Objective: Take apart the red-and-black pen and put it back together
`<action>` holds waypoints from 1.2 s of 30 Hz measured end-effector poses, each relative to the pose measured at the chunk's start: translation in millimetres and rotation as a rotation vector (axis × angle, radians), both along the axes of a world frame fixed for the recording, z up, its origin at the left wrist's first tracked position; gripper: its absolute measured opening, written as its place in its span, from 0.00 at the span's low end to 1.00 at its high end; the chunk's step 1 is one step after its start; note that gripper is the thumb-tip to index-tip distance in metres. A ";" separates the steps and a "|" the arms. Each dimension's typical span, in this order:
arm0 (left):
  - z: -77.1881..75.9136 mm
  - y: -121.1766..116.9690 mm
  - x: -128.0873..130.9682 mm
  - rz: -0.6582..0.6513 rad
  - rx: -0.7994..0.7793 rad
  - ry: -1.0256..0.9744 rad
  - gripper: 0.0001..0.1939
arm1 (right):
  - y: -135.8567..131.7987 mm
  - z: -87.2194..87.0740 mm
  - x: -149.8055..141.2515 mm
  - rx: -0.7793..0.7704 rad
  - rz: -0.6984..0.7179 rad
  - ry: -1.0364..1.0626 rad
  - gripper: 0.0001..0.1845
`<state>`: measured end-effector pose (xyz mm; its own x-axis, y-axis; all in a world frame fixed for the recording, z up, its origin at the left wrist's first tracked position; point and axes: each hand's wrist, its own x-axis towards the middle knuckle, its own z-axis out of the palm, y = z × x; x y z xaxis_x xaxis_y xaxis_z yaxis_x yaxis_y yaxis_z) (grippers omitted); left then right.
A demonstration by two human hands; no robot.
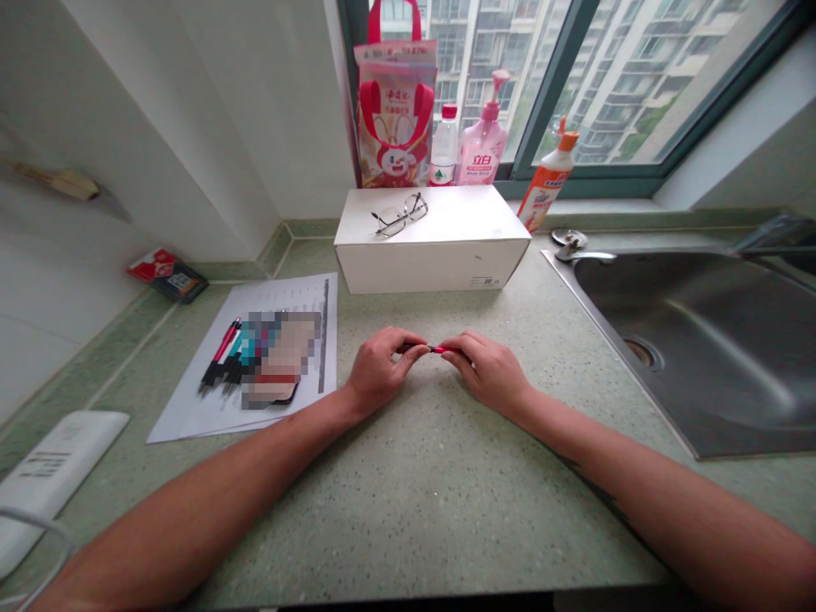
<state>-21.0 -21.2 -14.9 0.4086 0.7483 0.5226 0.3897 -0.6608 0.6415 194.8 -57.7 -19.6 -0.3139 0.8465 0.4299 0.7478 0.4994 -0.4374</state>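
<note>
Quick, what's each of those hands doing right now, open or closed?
Left hand: closed, pinching one end of a small red rod.
Right hand: closed, pinching its other end.

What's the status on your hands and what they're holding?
Left hand and right hand pinching a small red piece together. Nearby, left: pens on a printed sheet.

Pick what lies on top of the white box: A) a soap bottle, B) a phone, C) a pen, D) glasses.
D: the glasses rest on the top face of the box.
</note>
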 end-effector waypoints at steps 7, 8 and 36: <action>-3.3 1.6 0.3 -0.010 -0.124 -0.105 0.05 | 1.2 -1.8 0.9 -0.014 -0.023 0.015 0.16; -4.1 2.0 0.3 -0.009 -0.113 -0.113 0.05 | 1.3 -1.8 0.9 -0.014 -0.024 0.016 0.16; -2.3 2.7 0.5 0.020 -0.037 -0.068 0.03 | 1.7 -2.4 1.4 -0.018 -0.048 0.024 0.17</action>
